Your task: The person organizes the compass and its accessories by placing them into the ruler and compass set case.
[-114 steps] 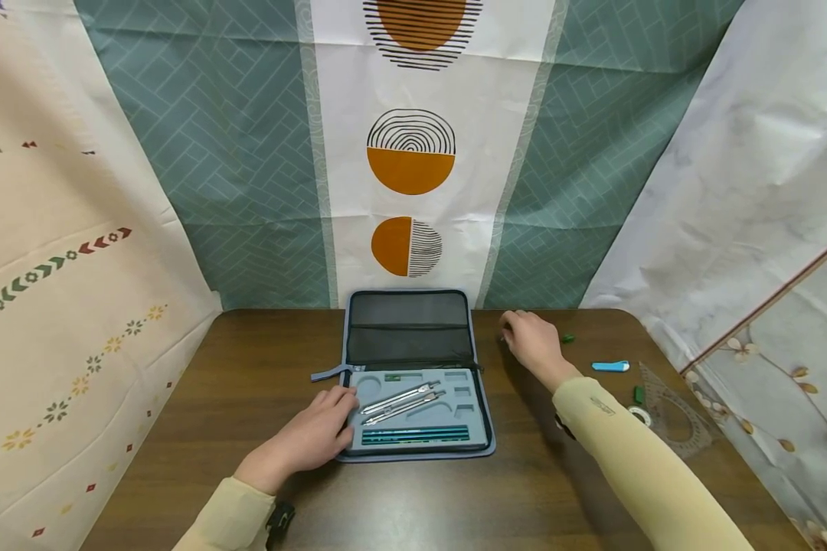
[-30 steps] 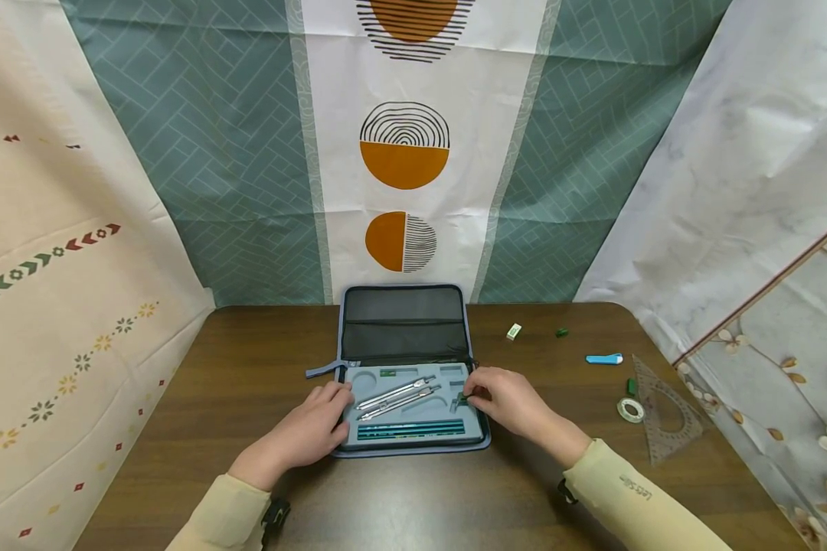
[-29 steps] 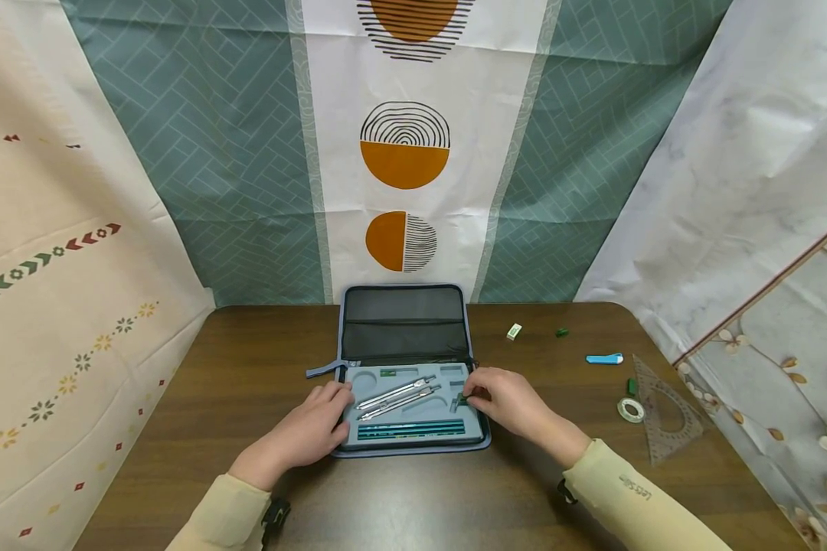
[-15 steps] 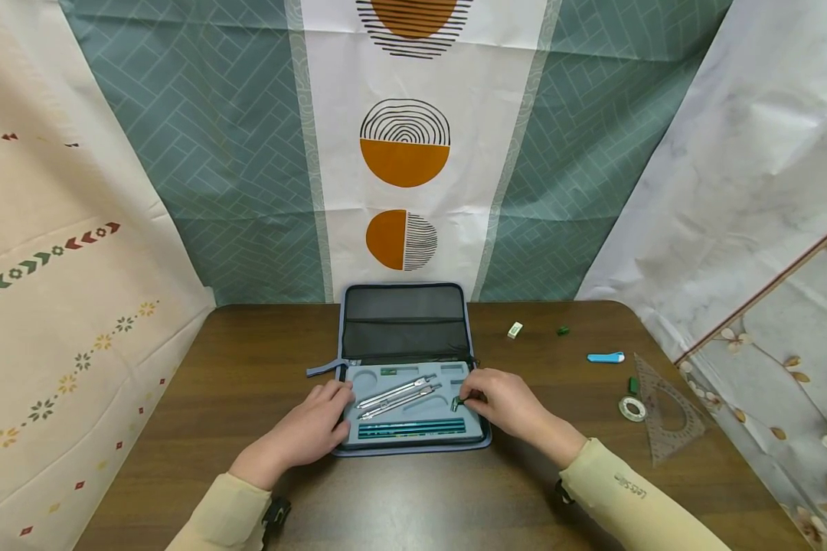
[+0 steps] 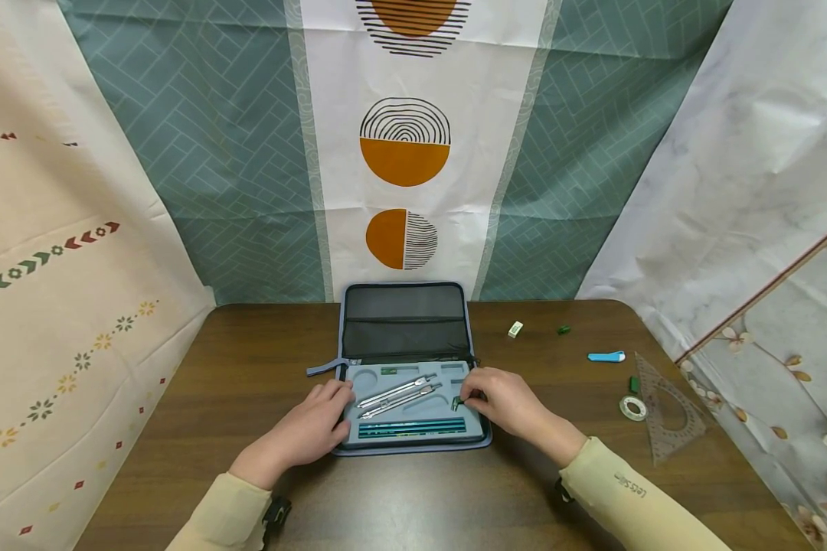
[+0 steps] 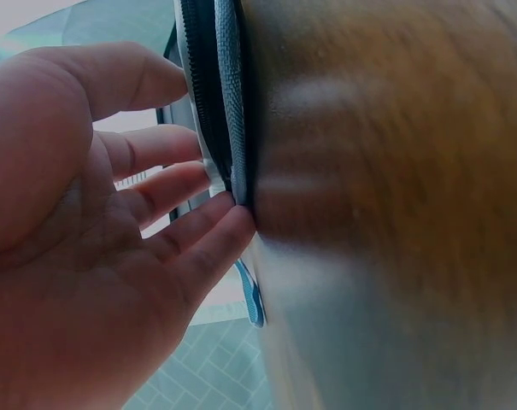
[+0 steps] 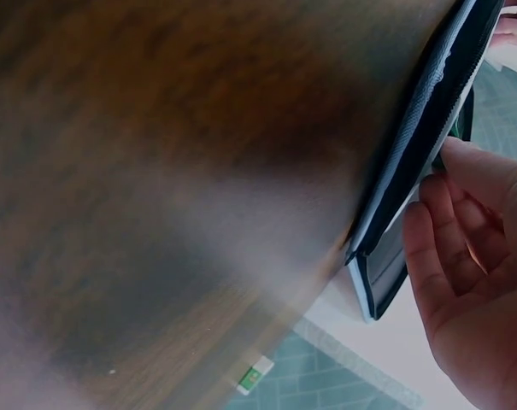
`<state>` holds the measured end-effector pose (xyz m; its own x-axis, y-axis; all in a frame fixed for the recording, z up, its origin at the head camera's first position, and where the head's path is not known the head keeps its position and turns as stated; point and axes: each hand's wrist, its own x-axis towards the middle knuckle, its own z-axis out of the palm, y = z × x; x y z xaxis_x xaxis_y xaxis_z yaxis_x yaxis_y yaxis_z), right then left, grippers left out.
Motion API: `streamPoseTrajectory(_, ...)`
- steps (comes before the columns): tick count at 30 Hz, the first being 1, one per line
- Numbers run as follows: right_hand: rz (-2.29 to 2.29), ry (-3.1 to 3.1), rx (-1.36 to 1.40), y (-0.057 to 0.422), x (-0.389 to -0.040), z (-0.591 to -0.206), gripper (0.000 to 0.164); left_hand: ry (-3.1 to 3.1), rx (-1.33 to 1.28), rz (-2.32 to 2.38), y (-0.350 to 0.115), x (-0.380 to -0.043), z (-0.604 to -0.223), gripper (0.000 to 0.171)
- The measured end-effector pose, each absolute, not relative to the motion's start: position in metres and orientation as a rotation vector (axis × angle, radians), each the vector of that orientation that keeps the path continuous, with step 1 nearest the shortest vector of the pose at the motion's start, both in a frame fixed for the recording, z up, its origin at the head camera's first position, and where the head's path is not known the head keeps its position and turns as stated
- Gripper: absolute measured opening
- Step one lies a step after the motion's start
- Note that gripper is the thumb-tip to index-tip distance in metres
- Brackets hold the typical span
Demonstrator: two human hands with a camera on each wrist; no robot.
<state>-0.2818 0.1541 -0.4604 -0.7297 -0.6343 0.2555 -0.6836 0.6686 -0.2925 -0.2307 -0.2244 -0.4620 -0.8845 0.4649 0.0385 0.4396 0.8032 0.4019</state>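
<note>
Nearest the person, dark teal pencils [image 5: 411,428] lie side to side in the front of the tray [image 5: 473,431], inside the zippered case [image 5: 413,451].

The left hand [image 5: 308,428] rests at the left edge of the case. Its fingers are extended and loosely spread, touching the edge and gripping no loose item; it is well apart from the green piece.

The right hand [image 5: 503,398] is the nearer one, at the right side of the tray. Thumb and forefinger are drawn together on a small green piece [image 5: 456,403], apparently in a pinch; the fingertips partly cover it. The piece projects to the left of and slightly nearer than the fingertips. Its visible part runs mainly near to far, with a slight tilt. It lies at the nearest of the recesses along the tray's right side. Whether it is seated, or square to that recess, cannot be told; in my judgement this alignment is the deciding relation.

Left of the piece, two silver compasses [image 5: 398,396] lie diagonally, apart from it. Farther off stands the raised lid [image 5: 404,329].
</note>
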Motion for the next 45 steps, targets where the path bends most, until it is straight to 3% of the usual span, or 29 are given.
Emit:
streamPoseTrajectory(23, 0.539, -2.751, 1.114, 0.156, -0.280, -0.461, 0.012, 2.947, 0.765, 0.634, -0.226, -0.230, -0.465, 0.039)
streamPoseTrajectory(45, 0.528, -2.645, 1.061, 0.174, -0.292, -0.459, 0.030, 2.969, 0.795, 0.627, -0.225, -0.230, -0.464, 0.035)
